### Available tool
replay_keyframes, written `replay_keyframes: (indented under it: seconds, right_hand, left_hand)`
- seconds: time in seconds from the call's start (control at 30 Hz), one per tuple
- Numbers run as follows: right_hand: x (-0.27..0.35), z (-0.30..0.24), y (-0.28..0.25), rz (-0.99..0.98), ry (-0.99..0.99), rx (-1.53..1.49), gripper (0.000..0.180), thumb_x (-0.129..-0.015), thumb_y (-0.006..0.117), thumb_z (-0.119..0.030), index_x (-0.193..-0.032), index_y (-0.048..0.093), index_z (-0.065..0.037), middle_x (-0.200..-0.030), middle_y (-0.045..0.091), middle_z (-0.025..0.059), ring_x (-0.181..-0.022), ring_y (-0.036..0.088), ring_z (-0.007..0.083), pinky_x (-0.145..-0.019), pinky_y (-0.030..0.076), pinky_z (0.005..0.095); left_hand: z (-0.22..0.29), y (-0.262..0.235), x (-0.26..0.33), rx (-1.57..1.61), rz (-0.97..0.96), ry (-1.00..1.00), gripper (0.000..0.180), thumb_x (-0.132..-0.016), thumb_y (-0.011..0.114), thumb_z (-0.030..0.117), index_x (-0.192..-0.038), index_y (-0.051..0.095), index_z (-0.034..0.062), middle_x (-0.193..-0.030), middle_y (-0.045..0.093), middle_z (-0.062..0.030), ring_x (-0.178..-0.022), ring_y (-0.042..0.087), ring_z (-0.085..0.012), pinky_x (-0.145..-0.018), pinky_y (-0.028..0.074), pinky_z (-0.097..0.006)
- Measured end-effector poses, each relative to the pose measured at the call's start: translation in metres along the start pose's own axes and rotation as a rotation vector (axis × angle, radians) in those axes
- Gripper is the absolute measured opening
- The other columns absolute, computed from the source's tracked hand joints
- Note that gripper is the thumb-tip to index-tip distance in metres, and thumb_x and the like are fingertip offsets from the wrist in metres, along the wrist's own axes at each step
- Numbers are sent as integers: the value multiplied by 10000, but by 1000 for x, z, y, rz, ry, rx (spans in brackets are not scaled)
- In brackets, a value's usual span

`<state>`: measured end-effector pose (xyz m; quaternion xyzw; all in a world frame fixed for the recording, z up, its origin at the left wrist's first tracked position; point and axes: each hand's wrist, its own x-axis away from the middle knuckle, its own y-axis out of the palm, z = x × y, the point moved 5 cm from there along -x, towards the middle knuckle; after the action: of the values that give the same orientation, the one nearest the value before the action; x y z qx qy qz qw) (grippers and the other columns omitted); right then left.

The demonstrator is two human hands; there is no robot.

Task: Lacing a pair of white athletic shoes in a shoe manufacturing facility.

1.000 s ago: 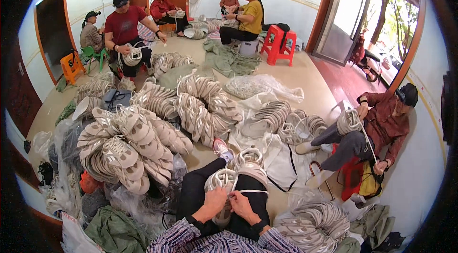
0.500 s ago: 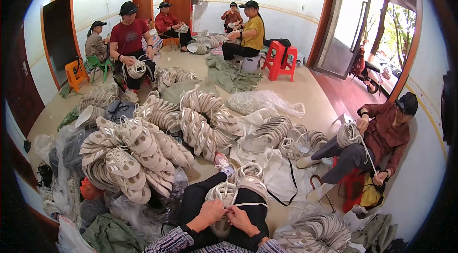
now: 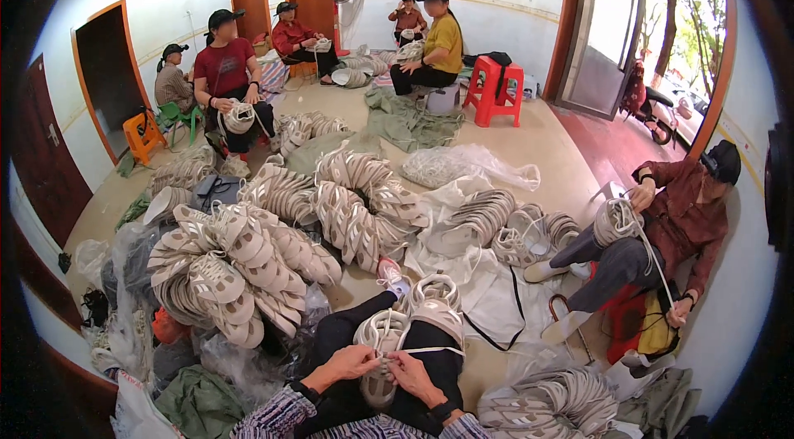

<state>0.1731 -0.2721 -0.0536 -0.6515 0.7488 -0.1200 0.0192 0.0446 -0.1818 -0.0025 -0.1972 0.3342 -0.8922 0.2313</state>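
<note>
White shoe upper (image 3: 382, 338) is held on the lap, pinched at its middle between the left hand (image 3: 347, 363) and right hand (image 3: 411, 371), where a white lace (image 3: 434, 350) runs off. It is judged light and floppy, best gripped along the eyelet edge. Stacked uppers (image 3: 223, 273) crowd the floor (image 3: 571, 149) close by.

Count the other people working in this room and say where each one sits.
6. One in dark red at right; yellow shirt and one behind at the back; red top by the doors; red T-shirt and one beside at left. More may be hidden.
</note>
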Motion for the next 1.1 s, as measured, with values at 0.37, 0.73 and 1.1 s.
replay_keyframes:
  seconds: [0.37,0.73,1.1]
  right_hand:
    - [2,-14,-7,-48,80,-267,238,-914,478,-101,-1124,519,2,-783,599,60,-635,567,91,-560,491,238]
    - [-8,-23,6,-211,-418,334,216,-835,503,-77,-1046,520,-35,-1004,549,190,-917,544,367,-775,451,399]
    - [30,-73,18,-147,-360,294,230,-777,585,-100,-972,514,0,-788,562,202,-726,553,378,-640,448,388]
  left_hand:
    - [25,7,-12,-369,-245,7,287,-843,505,314,-851,622,52,-795,625,-167,-766,609,-342,-637,476,-428]
    - [5,9,25,-118,-83,298,211,-867,536,276,-947,604,92,-859,492,-130,-818,526,-325,-720,442,-388]
    - [-1,36,-27,-285,5,-77,350,-720,580,373,-771,664,37,-726,639,-178,-688,634,-340,-573,491,-438]
